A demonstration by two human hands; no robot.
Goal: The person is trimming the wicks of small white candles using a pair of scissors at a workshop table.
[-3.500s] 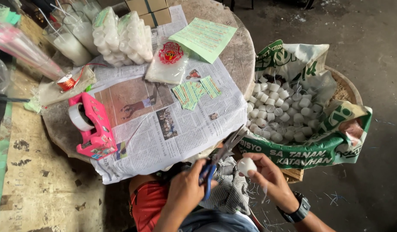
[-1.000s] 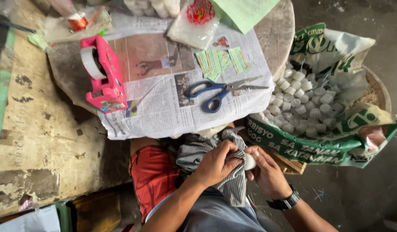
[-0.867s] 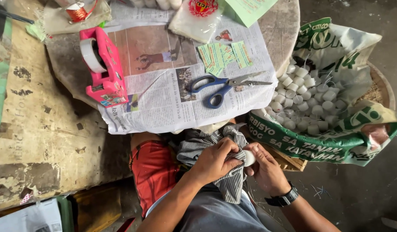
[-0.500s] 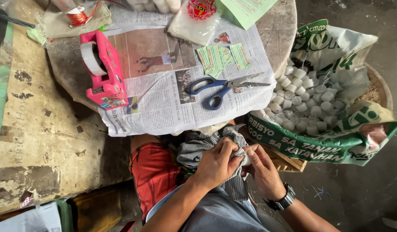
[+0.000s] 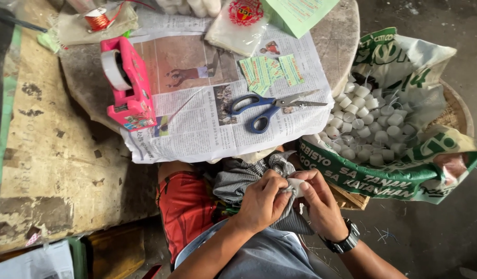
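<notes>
Both hands, left hand (image 5: 263,199) and right hand (image 5: 317,199), pinch a small white piece (image 5: 295,182) against grey cloth (image 5: 243,178).

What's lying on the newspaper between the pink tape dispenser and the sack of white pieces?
In the head view, blue-handled scissors lie on the newspaper between the tape dispenser and the sack.

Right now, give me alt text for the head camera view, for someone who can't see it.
Two bare hands, left hand and right hand, pinch a small white round piece against a grey striped cloth on the person's lap. Above, blue-handled scissors and a pink tape dispenser rest on a newspaper sheet; right, a green-and-white sack holds many similar white pieces.
</notes>
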